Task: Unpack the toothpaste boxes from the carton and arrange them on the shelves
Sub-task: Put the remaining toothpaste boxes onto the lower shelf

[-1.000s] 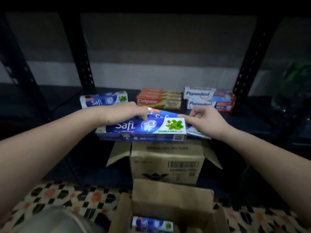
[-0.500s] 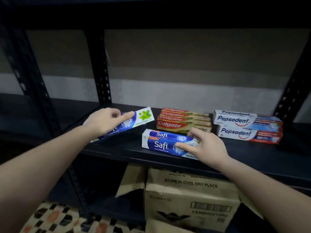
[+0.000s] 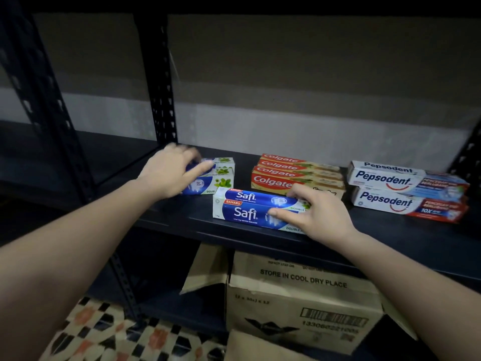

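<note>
Shelf (image 3: 338,246): a dark metal rack; every toothpaste box sits on the middle board, and I'd say the step in hand is settling the Safi boxes into place beside the other brands.
Carton (image 3: 299,308): a brown box on the level below, flaps open; what is still inside it cannot be seen from here.
Pepsodent stack (image 3: 406,191): two boxes high at the right end, long axis running left to right, names facing forward.
Colgate stack (image 3: 294,173): in the middle, lying the same way, a fair guide for the row.
Front Safi boxes (image 3: 257,209): two lying flat side by side near the board's front edge, long axis left to right but skewed a little, right ends closer to the edge, names up and forward, just in front of the Colgate stack.
Rear Safi stack (image 3: 218,175): further back and left, its mint-leaf ends pointing right toward the Colgate stack; apparently several boxes piled up.
Left hand (image 3: 171,170): blurred, laid over the rear Safi stack with fingers curved round the top box; the grip looks light.
Right hand (image 3: 315,212): fingers spread and bent over the right half of the front Safi boxes, thumb on the near face, holding them against the board.
Doing it well: to my eye, push the front pair back as one, square to the edge, keeping a flat palm so neither box rides up, and line the ends with the neighbours.
</note>
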